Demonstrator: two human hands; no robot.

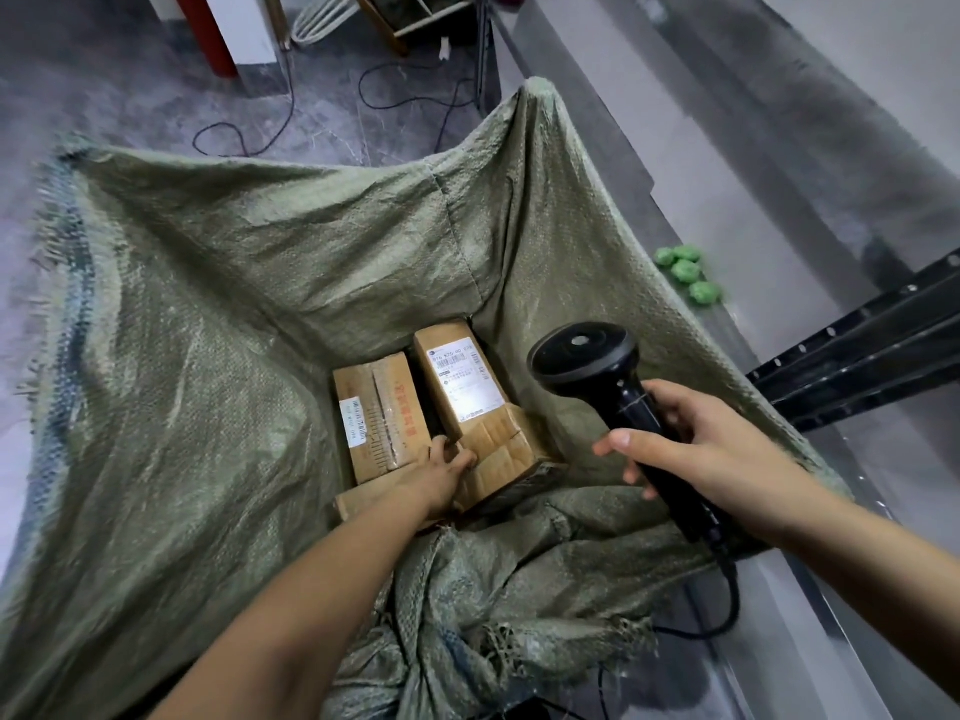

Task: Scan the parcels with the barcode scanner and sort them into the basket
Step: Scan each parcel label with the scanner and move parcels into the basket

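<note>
A large green woven sack (218,304) lies spread wide, and several brown cardboard parcels lie at its bottom. One parcel (460,379) has a white barcode label facing up. A second parcel (371,407) lies to its left with a small label. My left hand (441,472) reaches down into the sack and grips the edge of a third, lower parcel (511,457). My right hand (696,444) holds the black barcode scanner (597,371) by its handle, its head above the right side of the sack. The scanner's cable (727,605) trails down.
A black metal shelf frame (857,356) stands at the right. Green round items (685,272) lie on the grey floor beyond the sack. Black cables (291,122) snake over the floor at the back, near a red-and-white post (208,33).
</note>
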